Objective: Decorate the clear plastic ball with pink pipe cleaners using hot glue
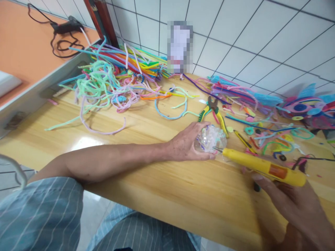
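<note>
In the head view, here's the left hand [187, 143], fingers and thumb clamped around a clear, roundish object [211, 138], held just over the wooden counter [146, 177]. And in from the right comes the right hand [295, 198], closed around a yellow tool [264, 167], its metal tip right at that object's lower edge; touching or not, I can't tell. Just behind sit the pliers [213, 109], green-and-yellow handles spread towards the clear object. Over to the left, a tangle of fuzzy stems [98, 82]; to the right, a yellow cutter [244, 141] lies among colourful scraps, and a phone [180, 47] leans against the tiled wall [225, 38].
</note>
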Demonstrator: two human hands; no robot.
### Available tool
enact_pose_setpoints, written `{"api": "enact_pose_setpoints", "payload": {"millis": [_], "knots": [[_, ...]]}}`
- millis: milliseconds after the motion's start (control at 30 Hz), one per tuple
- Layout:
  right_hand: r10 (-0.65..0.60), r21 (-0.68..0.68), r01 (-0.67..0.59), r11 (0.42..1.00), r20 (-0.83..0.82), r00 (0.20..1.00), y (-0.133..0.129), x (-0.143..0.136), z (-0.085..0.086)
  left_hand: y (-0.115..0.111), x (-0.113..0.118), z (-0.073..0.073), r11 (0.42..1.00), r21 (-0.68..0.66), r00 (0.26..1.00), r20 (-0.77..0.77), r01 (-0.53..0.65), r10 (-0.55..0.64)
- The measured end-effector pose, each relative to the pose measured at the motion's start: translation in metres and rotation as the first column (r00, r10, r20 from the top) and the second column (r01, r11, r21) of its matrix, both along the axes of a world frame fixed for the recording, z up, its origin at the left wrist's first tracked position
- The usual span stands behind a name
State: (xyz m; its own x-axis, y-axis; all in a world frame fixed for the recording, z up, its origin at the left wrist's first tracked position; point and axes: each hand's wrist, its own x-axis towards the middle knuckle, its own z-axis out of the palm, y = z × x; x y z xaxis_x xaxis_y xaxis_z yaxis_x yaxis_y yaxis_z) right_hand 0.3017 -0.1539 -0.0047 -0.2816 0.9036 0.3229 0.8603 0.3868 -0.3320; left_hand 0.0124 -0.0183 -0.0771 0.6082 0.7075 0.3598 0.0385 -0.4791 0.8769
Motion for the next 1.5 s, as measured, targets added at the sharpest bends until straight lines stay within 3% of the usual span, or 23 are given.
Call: {"api": "enact_pose_setpoints", "payload": {"millis": [500,767,967,1267,1500], "knots": [[-0.086,-0.063,0.080,0.995,-0.104,0.991,0.000,-0.001,0.003,-0.001,0.000,0.002,1.000,-0.004,1.000,-0.010,-0.011,0.011],[-0.060,-0.037,0.057,0.998,-0.057,0.997,0.002,0.003,0.001,-0.001,0.000,0.001,1.000,0.008,1.000,0.014,-0.015,0.015],[-0.106,-0.073,0.099,0.992,-0.097,0.990,-0.001,0.001,-0.008,0.000,0.000,0.001,1.000,0.021,1.000,0.020,0.014,-0.014],[-0.133,-0.120,0.123,0.985,-0.087,0.987,-0.002,0.004,0.003,0.000,0.003,-0.004,0.999,0.038,0.999,0.049,-0.016,0.014],[-0.175,-0.124,0.161,0.979,-0.104,0.979,-0.001,0.003,-0.003,0.001,0.002,-0.006,0.999,0.043,0.999,0.031,-0.016,0.015]]}}
